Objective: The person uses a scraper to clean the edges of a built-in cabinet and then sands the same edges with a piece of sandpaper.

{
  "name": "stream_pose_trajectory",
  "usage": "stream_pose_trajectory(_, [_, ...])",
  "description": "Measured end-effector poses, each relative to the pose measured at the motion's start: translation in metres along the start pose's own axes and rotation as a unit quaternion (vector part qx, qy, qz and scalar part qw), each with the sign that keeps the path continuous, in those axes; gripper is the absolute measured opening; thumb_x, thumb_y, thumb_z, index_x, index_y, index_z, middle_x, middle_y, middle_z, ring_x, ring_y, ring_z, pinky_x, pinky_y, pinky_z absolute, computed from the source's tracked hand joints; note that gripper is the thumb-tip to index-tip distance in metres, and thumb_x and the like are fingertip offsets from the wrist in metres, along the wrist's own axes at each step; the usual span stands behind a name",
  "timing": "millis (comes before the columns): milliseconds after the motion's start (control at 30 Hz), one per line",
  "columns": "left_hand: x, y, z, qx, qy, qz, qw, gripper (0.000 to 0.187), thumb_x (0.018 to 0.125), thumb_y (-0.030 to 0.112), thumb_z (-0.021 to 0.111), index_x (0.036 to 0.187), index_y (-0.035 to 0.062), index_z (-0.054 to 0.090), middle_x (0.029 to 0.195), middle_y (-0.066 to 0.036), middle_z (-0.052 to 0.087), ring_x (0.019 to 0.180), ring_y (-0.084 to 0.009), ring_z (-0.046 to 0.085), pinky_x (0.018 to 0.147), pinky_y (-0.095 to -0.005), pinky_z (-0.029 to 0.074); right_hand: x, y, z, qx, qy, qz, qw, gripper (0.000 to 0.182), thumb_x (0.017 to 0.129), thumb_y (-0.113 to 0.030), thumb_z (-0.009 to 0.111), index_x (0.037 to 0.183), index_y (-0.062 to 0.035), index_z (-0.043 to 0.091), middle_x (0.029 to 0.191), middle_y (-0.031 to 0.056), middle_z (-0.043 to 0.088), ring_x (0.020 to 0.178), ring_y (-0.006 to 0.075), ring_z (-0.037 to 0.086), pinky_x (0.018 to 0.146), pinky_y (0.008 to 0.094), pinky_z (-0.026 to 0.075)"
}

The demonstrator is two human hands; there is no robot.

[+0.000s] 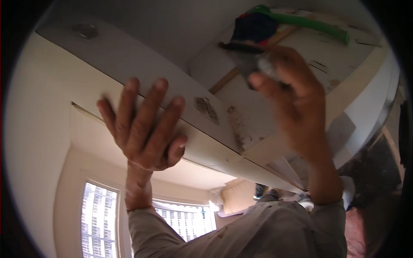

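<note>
Left hand (144, 129) lies flat, fingers (129, 103) spread, against the white panel (129, 60), gripping nothing. Right hand (292, 99) curls its fingers around a scraper (247, 64), its blade against the patchy ceiling (301, 47). A green-handled tool (309, 23) lies beyond.

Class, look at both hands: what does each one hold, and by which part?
The left hand holds nothing; it lies flat against the white beam. The right hand pinches a grey scraper, seemingly by its blade end.
</note>
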State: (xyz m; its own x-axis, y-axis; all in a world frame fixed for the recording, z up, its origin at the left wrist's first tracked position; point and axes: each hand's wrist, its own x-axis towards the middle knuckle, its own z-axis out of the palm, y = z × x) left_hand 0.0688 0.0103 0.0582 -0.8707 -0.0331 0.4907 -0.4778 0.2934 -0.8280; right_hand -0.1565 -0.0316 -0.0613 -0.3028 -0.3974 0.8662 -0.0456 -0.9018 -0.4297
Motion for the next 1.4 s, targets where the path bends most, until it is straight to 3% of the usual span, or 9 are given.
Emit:
stream_pose_trajectory(100, [-0.001,0.001,0.005,0.034,-0.012,0.038,0.999,0.052,0.102,0.047,0.026,0.119,0.0189,0.067,0.129,-0.006,0.063,0.134,-0.0321,0.046,0.121,-0.0506,0.014,-0.015,-0.030,0.018,0.009,-0.059,0.009,0.998,0.037,0.087,-0.005,0.070,0.123,0.0005,0.063,0.105,0.0175,0.067,0.094,0.0206,0.066,0.075,0.0297,0.052])
stream_pose_trajectory(467, [-0.009,0.010,0.015,-0.046,0.051,0.035,0.997,0.029,0.095,0.038,0.053,0.104,0.0175,0.072,0.113,-0.002,0.071,0.126,-0.0277,0.055,0.118,-0.0518,0.025,-0.089,-0.058,0.005,-0.095,-0.206,0.101,0.969,0.040,0.083,0.002,0.064,0.122,0.0027,0.061,0.121,0.0223,0.064,0.106,0.0342,0.066,0.090,0.0360,0.053])
stream_pose_trajectory(733, [-0.017,-0.001,0.025,-0.081,0.088,0.100,0.988,0.029,0.095,0.036,0.052,0.106,0.0172,0.071,0.115,-0.002,0.069,0.127,-0.0276,0.054,0.118,-0.0519,0.025,-0.119,-0.059,0.021,-0.172,-0.135,0.112,0.969,0.040,0.089,-0.001,0.063,0.126,0.0092,0.055,0.120,0.0243,0.064,0.104,0.0321,0.067,0.091,0.0369,0.051])
stream_pose_trajectory(833, [-0.016,0.001,0.028,-0.091,0.103,0.115,0.984,0.029,0.094,0.036,0.052,0.107,0.0171,0.070,0.116,-0.002,0.069,0.128,-0.0276,0.053,0.118,-0.0519,0.025,-0.126,-0.051,0.016,-0.235,-0.136,0.036,0.962,0.039,0.091,-0.003,0.060,0.128,0.0096,0.054,0.122,0.0266,0.062,0.104,0.0319,0.067,0.091,0.0372,0.051])
stream_pose_trajectory(933, [-0.015,0.006,0.031,-0.100,0.115,0.122,0.981,0.029,0.094,0.035,0.052,0.107,0.0170,0.070,0.117,-0.002,0.068,0.128,-0.0275,0.053,0.118,-0.0519,0.025,-0.132,-0.051,0.020,-0.244,-0.092,0.048,0.964,0.037,0.093,-0.004,0.058,0.127,0.0109,0.054,0.123,0.0281,0.062,0.099,0.0282,0.069,0.084,0.0336,0.053])
stream_pose_trajectory(1100, [-0.008,0.012,0.042,-0.122,0.129,0.139,0.974,0.029,0.094,0.034,0.051,0.109,0.0169,0.069,0.118,-0.002,0.067,0.129,-0.0275,0.052,0.118,-0.0519,0.024,-0.119,-0.067,0.039,-0.264,-0.030,0.103,0.959,0.021,0.098,-0.007,0.054,0.110,0.0101,0.058,0.085,0.0046,0.065,0.066,0.0020,0.044,0.056,0.0158,0.031])
stream_pose_trajectory(1167, [-0.005,0.013,0.045,-0.124,0.134,0.144,0.973,0.029,0.094,0.034,0.051,0.109,0.0168,0.069,0.119,-0.002,0.067,0.129,-0.0275,0.052,0.118,-0.0519,0.024,-0.117,-0.067,0.043,-0.221,-0.004,0.134,0.966,0.021,0.098,-0.007,0.056,0.111,0.0097,0.059,0.088,0.0059,0.067,0.069,0.0029,0.049,0.058,0.0158,0.034])
stream_pose_trajectory(1300, [-0.002,0.020,0.046,-0.132,0.145,0.147,0.970,0.029,0.094,0.033,0.051,0.110,0.0167,0.068,0.120,-0.002,0.066,0.129,-0.0274,0.051,0.118,-0.0520,0.024,-0.132,-0.063,0.026,-0.302,-0.074,0.117,0.943,0.043,0.092,-0.002,0.062,0.130,0.0133,0.051,0.123,0.0288,0.062,0.089,0.0210,0.071,0.072,0.0258,0.053])
stream_pose_trajectory(1400, [-0.004,0.021,0.047,-0.129,0.146,0.149,0.969,0.029,0.094,0.032,0.051,0.111,0.0166,0.068,0.121,-0.002,0.065,0.130,-0.0274,0.050,0.118,-0.0520,0.024,-0.127,-0.065,0.036,-0.273,-0.059,0.126,0.952,0.042,0.092,-0.002,0.062,0.130,0.0136,0.051,0.126,0.0298,0.059,0.105,0.0232,0.067,0.085,0.0271,0.051])
